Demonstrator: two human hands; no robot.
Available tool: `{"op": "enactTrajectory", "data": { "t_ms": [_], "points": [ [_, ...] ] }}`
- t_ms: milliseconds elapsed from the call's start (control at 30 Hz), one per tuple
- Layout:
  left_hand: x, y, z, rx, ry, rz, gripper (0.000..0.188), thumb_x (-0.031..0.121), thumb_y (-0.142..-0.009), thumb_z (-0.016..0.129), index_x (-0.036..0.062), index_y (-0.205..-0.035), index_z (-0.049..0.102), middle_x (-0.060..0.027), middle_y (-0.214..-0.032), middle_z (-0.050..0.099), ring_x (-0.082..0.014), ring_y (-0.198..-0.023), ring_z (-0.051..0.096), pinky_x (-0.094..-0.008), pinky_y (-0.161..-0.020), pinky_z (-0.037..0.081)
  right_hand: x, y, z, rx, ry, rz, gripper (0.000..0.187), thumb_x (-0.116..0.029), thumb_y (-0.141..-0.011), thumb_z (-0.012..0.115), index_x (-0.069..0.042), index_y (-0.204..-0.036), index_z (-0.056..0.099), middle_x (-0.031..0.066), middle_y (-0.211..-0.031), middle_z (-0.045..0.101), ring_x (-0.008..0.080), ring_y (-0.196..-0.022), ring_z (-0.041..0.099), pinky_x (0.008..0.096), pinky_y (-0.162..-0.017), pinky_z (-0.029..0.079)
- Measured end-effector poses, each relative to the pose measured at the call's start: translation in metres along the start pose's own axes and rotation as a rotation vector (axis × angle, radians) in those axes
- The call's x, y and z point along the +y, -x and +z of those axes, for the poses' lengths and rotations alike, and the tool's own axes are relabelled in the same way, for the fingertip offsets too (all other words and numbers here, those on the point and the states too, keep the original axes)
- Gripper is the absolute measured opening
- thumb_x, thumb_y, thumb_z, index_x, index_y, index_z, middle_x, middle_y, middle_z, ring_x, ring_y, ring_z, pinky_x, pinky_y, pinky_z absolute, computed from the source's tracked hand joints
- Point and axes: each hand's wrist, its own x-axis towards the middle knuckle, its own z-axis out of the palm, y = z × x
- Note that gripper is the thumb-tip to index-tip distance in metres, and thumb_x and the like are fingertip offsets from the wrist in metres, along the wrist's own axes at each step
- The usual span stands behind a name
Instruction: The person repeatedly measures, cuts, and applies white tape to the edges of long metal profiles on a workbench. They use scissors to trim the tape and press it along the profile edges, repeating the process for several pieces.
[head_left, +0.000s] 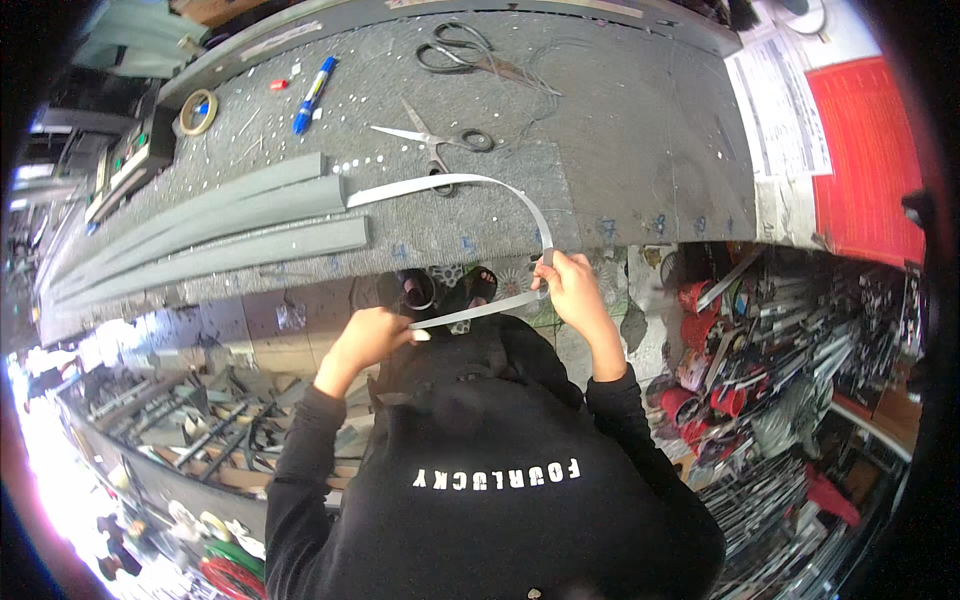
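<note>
A narrow, pale grey flexible strip point(485, 311) is stretched between my two hands in front of the workbench edge. My left hand point(370, 337) is closed on its left end, with a small white tip showing by the fingers. My right hand point(575, 288) pinches the strip farther right. From there the strip appears to carry on, arching up over the bench and back left to a flat grey profile point(290, 205). A second long grey profile point(310, 238) lies nearer the bench edge, and a third lies behind. Scissors point(432, 140) lie open beyond the arching strip.
On the carpeted bench point(660, 130) are larger black-handled scissors point(490, 63), a blue marker point(314, 95), a tape roll point(186, 112) and a small red piece point(279, 85). A rack of offcuts point(200, 425) stands at left; red containers point(698, 330) and metal lengths crowd the right.
</note>
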Motion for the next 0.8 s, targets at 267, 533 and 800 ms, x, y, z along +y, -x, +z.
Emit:
{"op": "enactTrajectory", "data": {
  "t_ms": [267,533,800],
  "points": [
    [-0.047,0.083,0.033,-0.044,0.061,-0.375,0.022,0.031,-0.087,0.064,0.0105,-0.084,0.071,-0.0175,-0.07,0.064,-0.0376,-0.071,0.063,-0.0457,-0.065,0.05,0.01,0.0,-0.002,-0.09,-0.627,0.07,0.018,-0.018,-0.101,0.049,-0.003,-0.092,0.051,0.0042,-0.072,0.058,0.0155,-0.073,0.058,0.0328,-0.077,0.048],
    [-0.148,0.124,0.114,0.027,-0.419,-0.501,0.018,0.026,-0.086,0.062,0.0109,-0.087,0.072,-0.0129,-0.074,0.069,-0.0318,-0.074,0.069,-0.0436,-0.067,0.054,0.013,-0.01,-0.046,-0.059,-1.583,0.365,0.022,-0.025,-0.102,0.047,-0.005,-0.097,0.052,-0.0043,-0.063,0.04,0.0078,-0.059,0.043,0.0259,-0.059,0.044],
    [-0.242,0.273,0.194,0.094,-0.6,-1.181,0.019,0.014,-0.086,0.056,0.0111,-0.105,0.059,-0.0108,-0.099,0.067,-0.0282,-0.098,0.064,-0.042,-0.083,0.048,0.012,-0.051,-0.073,-0.269,-2.016,0.538,0.022,-0.02,-0.097,0.057,0.0,-0.106,0.055,-0.0034,-0.064,0.044,0.0075,-0.06,0.045,0.0219,-0.055,0.045]
  ]
}}
